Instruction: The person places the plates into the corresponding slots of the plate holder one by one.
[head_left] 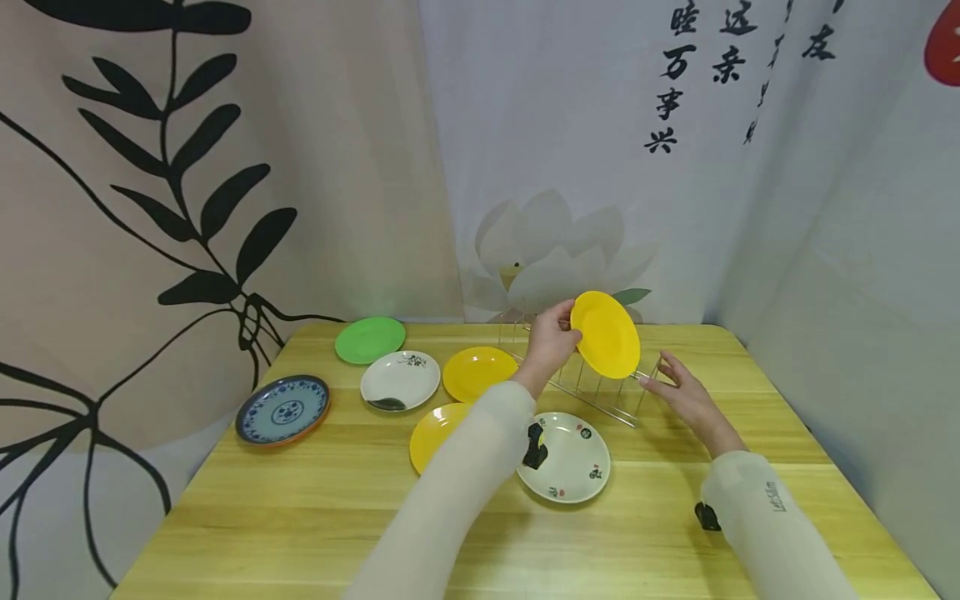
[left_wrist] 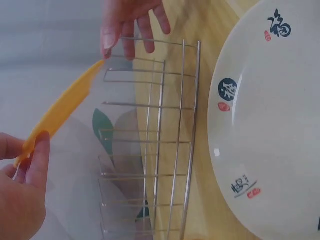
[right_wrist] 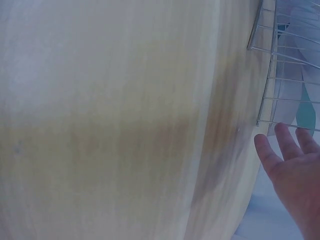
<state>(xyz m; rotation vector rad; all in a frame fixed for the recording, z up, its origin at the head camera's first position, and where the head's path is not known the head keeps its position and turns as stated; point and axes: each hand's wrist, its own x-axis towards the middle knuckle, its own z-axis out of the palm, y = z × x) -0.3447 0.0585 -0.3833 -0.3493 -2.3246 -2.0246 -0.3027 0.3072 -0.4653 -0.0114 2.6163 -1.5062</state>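
At the left side of the smooth, striped wooden table (head_left: 300, 517) sits a round blue-patterned plate (head_left: 282, 408) with a dark border, an orange-brown edge showing beneath it. Farther back and to its right lies a flat green disc of a plate (head_left: 370, 340), and just in front of that a shiny white plate (head_left: 400, 381) with a dark leaf-like patch near its rim and a fine sprig opposite. Next come two plain, round yellow ones: the nearer yellow plate (head_left: 435, 433) is partly covered by the pale left sleeve (head_left: 465, 479), while the farther yellow plate (head_left: 476, 372) lies behind it. That arm stretches forward and slightly to the right, ending in the left hand (head_left: 550, 346), its thumb and fingers pinching the rim of a smooth, tilted yellow plate (head_left: 606, 335) held up above the wire rack (left_wrist: 192, 142). The rack is thin, shiny metal, with a row of slender upright wires on long rails. In front of it rests a glossy off-white plate (head_left: 564, 458) dotted with dark and red characters, partly under the left forearm. Last, on the right, the other sleeve (head_left: 772, 517) angles inward from the near edge, and the right hand (head_left: 688, 400) reaches to the rack's right end, fingers loosely extended and apart; I cannot tell how firmly they touch the wire.
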